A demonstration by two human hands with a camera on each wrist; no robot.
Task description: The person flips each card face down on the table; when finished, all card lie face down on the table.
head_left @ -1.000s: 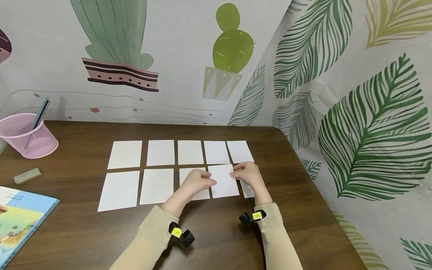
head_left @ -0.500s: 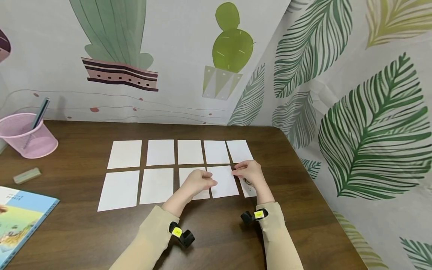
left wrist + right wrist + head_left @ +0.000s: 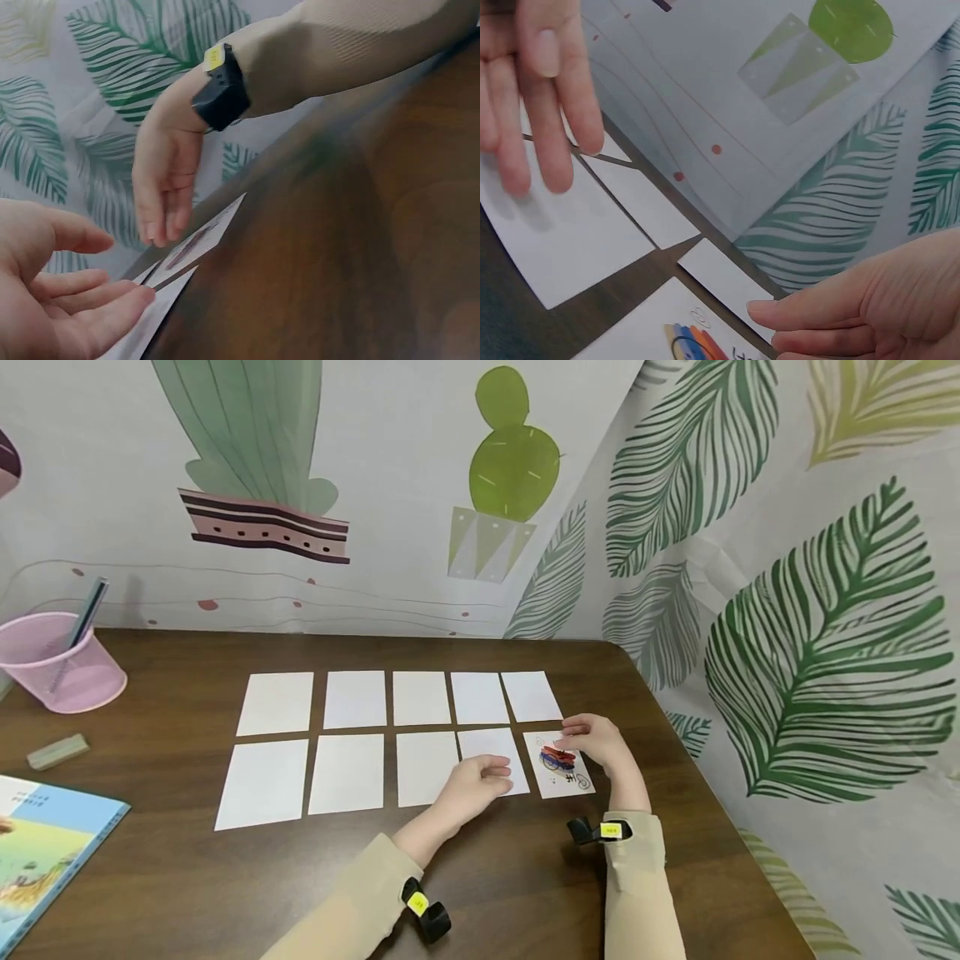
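A card with a colourful drawing (image 3: 558,766) lies face up at the right end of the front row. Over its upper right part hovers my right hand (image 3: 597,743), fingers loosely extended, pinching nothing; whether a fingertip touches the card cannot be told. To the left, my left hand (image 3: 474,787) hangs over a blank white card (image 3: 491,743) and hides its lower left part. Its thumb and fingers (image 3: 112,315) are apart, with nothing between them. In the right wrist view, a back-row white card (image 3: 724,281) appears behind my right thumb.
Several more blank white cards (image 3: 347,774) lie in two rows on the brown table (image 3: 187,893). At the left are a pink mesh pen cup (image 3: 78,681) with pens, an eraser-like block (image 3: 57,752) and a book (image 3: 52,852). A patterned wall covering rises behind.
Both hands have moved right: the left from the third card onto the fourth, the right off the fourth card to the drawn card. The drawing, mostly covered before, now shows.
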